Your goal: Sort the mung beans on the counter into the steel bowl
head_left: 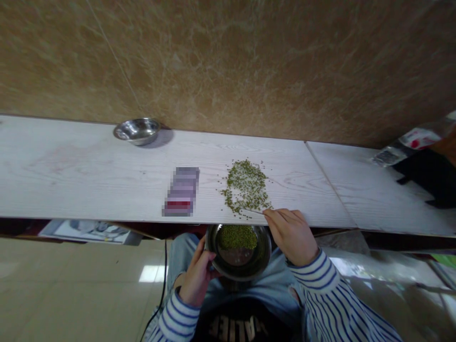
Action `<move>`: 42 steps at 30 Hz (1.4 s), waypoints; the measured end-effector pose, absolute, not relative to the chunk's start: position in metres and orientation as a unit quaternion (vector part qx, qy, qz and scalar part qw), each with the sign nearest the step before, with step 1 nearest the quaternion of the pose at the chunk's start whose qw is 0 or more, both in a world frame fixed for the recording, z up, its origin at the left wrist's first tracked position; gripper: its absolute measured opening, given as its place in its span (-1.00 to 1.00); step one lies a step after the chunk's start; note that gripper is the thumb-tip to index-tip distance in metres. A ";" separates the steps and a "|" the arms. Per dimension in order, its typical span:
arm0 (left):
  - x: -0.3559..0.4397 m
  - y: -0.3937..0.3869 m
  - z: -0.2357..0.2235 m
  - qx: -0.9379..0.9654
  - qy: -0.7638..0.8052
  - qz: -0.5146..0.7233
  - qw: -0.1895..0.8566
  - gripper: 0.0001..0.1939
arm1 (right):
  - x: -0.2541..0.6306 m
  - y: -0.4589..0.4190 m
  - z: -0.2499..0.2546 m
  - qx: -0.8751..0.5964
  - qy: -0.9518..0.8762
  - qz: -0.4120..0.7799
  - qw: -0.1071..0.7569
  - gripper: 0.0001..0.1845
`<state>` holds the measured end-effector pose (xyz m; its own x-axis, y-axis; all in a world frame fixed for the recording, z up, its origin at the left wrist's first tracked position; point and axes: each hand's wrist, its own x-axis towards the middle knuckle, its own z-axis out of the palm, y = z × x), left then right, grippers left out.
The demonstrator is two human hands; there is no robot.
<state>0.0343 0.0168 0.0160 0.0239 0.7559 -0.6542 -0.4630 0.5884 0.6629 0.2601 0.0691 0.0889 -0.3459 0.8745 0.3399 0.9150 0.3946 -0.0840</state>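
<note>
White counter (89, 185) edge separates loose seeds (251, 183) from the bowl (242, 274).

A metal bowl (137, 132) sits by the worktop's (53, 190) back edge; a pixelated slab (181, 192) lies near its front edge. Toward the right end, a clear package (406, 145), perhaps a bottle, lies beside a black object (431, 175). A cable (165, 268) hangs below the front edge.

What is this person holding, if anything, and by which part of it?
The left hand holds a metal bowl by the left side of its rim. The right hand pinches a thin stick toward its right end.
</note>
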 end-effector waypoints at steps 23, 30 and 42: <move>0.032 0.018 0.016 0.124 0.547 0.444 0.699 -0.36 | 0.255 0.064 0.088 -0.527 -0.830 -0.041 0.178 -0.83; 0.030 0.016 0.017 0.130 0.540 0.451 0.698 -0.39 | 0.252 0.066 0.086 -0.523 -0.832 -0.038 0.181 -0.83; 0.030 0.016 0.019 0.129 0.540 0.447 0.702 -0.38 | 0.243 0.071 0.089 -0.526 -0.834 -0.053 0.158 -0.79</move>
<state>0.0298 0.0164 0.0191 0.0174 0.7664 -0.6421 -0.4886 0.5668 0.6633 0.2426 0.0715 0.0885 -0.3976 0.8600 0.3200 0.8938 0.4418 -0.0769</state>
